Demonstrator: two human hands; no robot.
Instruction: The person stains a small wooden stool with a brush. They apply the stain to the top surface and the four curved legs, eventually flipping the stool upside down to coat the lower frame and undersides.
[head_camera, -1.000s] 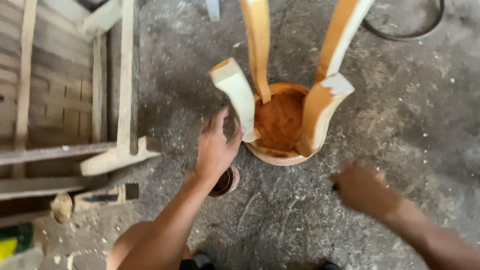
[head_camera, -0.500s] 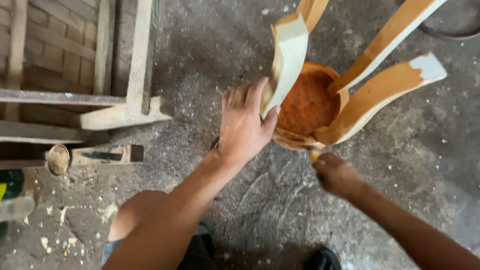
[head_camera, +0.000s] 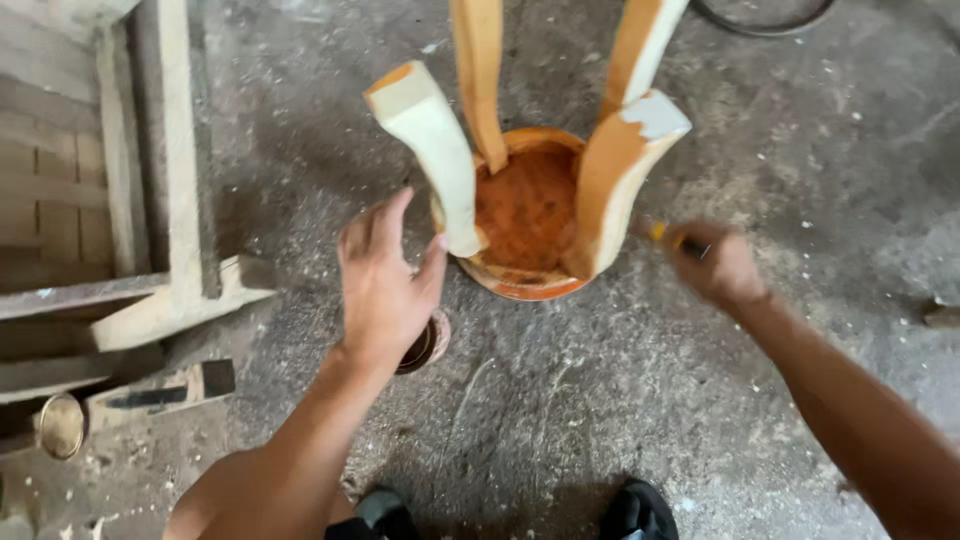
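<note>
Standing upturned at twelve o'clock, stool (head_camera: 530, 215) may tip: left hand (head_camera: 385, 285) spread wide, right hand (head_camera: 715, 265) gripping brush (head_camera: 668, 236).

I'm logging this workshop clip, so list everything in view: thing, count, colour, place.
upturned wooden stool: one, orange round seat on the floor, four pale and orange legs pointing up, centre
small round tin: one, dark, on the floor under the left hand
wooden frame: one, pale, left
black cable loop: one, top right
concrete floor: grey, strewn with wood chips
shoes: two, dark, bottom edge
left hand: open, beside a stool leg
right hand: blurred, gripping a small yellow-handled tool
</note>
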